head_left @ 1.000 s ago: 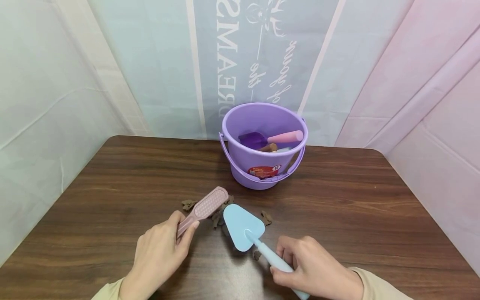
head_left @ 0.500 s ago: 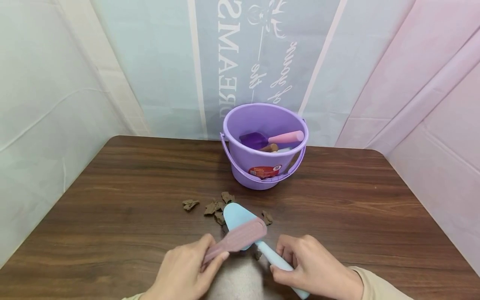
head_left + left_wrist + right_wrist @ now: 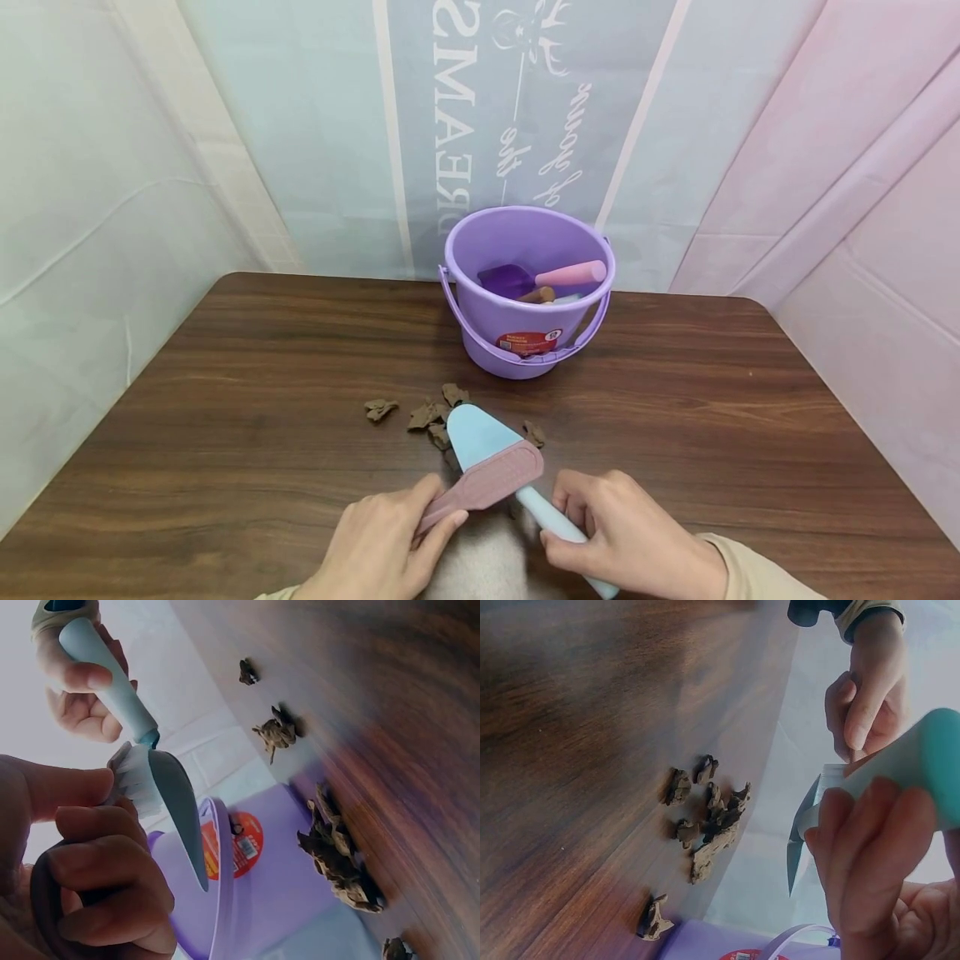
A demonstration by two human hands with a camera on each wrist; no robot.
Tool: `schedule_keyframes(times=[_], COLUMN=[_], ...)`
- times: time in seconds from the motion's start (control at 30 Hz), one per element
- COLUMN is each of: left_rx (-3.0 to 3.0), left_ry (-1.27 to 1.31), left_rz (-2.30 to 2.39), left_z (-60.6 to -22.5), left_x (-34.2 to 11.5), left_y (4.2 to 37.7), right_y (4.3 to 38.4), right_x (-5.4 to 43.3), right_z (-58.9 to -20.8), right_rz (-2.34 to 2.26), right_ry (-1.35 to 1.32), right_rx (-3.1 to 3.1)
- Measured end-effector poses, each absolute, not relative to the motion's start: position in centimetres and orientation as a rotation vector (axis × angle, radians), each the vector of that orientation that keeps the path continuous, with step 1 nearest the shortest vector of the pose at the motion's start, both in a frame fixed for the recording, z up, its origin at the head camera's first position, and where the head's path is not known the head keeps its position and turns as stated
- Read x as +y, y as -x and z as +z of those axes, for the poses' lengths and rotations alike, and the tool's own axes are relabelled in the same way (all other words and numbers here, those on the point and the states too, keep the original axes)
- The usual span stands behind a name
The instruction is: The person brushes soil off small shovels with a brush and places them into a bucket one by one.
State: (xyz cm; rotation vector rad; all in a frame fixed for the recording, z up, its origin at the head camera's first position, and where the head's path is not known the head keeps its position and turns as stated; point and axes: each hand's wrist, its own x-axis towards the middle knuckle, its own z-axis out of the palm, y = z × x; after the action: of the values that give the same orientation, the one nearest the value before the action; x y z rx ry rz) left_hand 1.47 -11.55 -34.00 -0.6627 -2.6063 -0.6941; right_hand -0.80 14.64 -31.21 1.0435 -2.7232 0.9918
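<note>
My left hand (image 3: 382, 537) grips a dusty-pink brush (image 3: 498, 475) by its handle. In the left wrist view its white bristles (image 3: 139, 780) press against the trowel's blade. My right hand (image 3: 622, 529) holds a light-blue trowel (image 3: 480, 435) by the handle, its blade pointing away to the left. The brush head lies across the rear of the blade and hides part of it. Both wrist views show the blade raised off the table. Several crumpled brown scraps (image 3: 425, 414) lie around and beyond the blade's tip, with one scrap (image 3: 534, 433) to its right.
A purple bucket (image 3: 517, 333) stands upright behind the scraps, its hoop handle hanging down at the front. Inside it are a purple shovel with a pink handle (image 3: 573, 273) and a brown-handled tool (image 3: 538, 295). Cloth walls (image 3: 322, 167) border the dark wooden table (image 3: 675, 375).
My left hand has carried the brush right and nearer to me, from beside the scraps onto the trowel's blade. My right hand and the trowel have stayed almost still.
</note>
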Motion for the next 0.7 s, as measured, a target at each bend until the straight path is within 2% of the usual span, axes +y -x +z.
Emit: schedule_keyframes(times=[0.3,0.7], left_rx=[-2.593,-2.675], left_ry=[0.592,0.363], left_rz=[-0.656,-0.623], left_z=[-34.0,-32.6], left_x=[-12.2,-13.1], left_y=[-1.2,-0.1], right_y=[0.7,0.5], right_x=[14.6,14.6], right_z=[-31.1,-31.0], right_rz=[0.996,0.981], right_ry=[-1.058,-1.082], right_rx=[-2.705,-2.711])
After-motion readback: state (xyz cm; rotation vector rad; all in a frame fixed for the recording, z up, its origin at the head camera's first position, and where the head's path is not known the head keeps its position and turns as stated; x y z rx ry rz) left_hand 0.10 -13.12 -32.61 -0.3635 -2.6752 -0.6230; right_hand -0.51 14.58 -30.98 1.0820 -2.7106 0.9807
